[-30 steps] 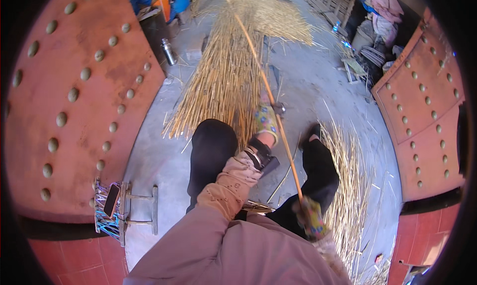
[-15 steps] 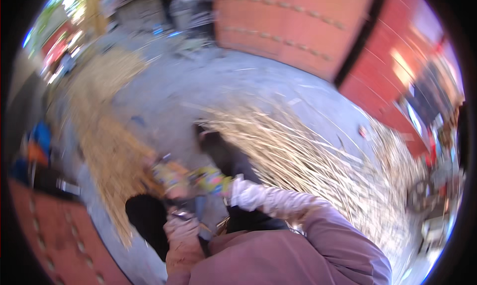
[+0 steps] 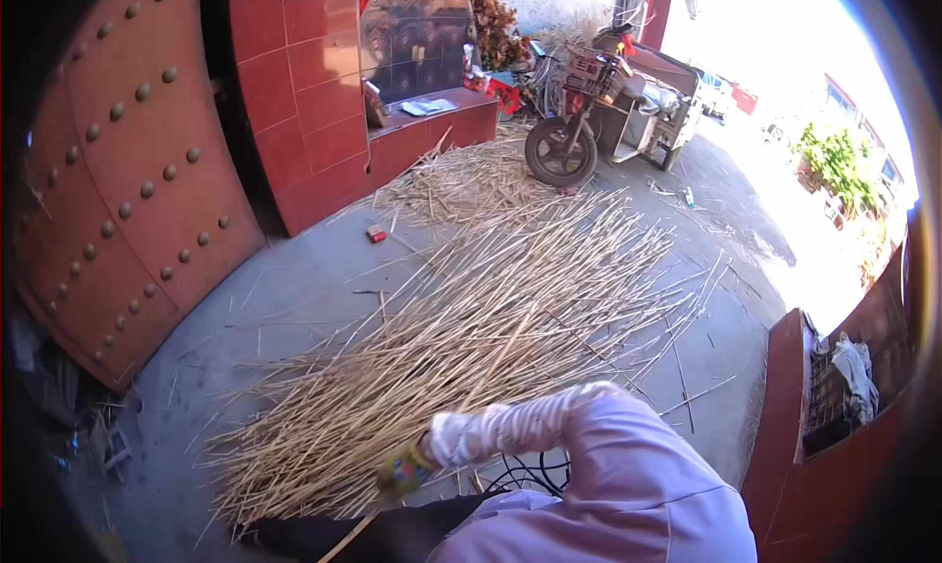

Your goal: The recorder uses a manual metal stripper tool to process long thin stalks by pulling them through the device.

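My right hand (image 3: 402,470) wears a yellow-green patterned glove with a pale cuff, and comes in from the lower right on a pale sleeve (image 3: 638,455). It is over the near edge of a wide spread of dry, straw-coloured stalks (image 3: 471,337). Its fingers are blurred and partly hidden, so their grip does not show. One stalk (image 3: 348,538) slants across my dark trouser leg (image 3: 422,529), just below the glove. My left hand is out of the picture.
A three-wheeled cart (image 3: 628,97) stands beyond the stalks. At the left are a studded red door (image 3: 128,171) and a red tiled wall (image 3: 299,92). A small red box (image 3: 376,233) lies on the grey floor. Dark cable loops (image 3: 530,475) are beside my arm; a low red wall (image 3: 785,406) is at right.
The view has swung to the right, bringing the stalk spread and cart toward the middle. Both gloved hands were close together before; now only the right one shows, over the stalks.
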`<state>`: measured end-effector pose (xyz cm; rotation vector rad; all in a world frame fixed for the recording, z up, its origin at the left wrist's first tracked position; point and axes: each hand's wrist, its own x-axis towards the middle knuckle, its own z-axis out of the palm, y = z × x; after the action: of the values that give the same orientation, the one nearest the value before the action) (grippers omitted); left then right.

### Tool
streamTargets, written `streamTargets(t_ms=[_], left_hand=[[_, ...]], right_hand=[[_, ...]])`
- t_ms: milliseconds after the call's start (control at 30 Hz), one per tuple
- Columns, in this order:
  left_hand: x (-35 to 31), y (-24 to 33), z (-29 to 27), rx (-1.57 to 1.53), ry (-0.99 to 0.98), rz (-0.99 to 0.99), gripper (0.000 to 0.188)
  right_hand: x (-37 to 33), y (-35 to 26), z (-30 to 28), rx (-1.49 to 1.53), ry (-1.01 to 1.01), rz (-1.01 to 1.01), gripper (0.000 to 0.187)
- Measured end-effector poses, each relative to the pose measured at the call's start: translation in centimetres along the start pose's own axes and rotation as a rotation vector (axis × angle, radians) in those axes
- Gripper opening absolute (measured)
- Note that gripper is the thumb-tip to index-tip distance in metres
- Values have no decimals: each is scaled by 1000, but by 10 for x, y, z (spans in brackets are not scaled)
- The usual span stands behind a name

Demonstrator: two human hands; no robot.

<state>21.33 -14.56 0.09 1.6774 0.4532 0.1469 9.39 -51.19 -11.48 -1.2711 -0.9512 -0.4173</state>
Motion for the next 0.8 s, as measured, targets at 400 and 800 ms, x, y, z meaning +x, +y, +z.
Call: streamTargets(t_ms=[400,800], left_hand=[[-13,-11,58,-280,-143,-255,38],[-13,-53,5,-514,102,-311,36]], right_hand=[[88,13,96,77,-394,969,19],[135,66,137,554,-347,1253,25]])
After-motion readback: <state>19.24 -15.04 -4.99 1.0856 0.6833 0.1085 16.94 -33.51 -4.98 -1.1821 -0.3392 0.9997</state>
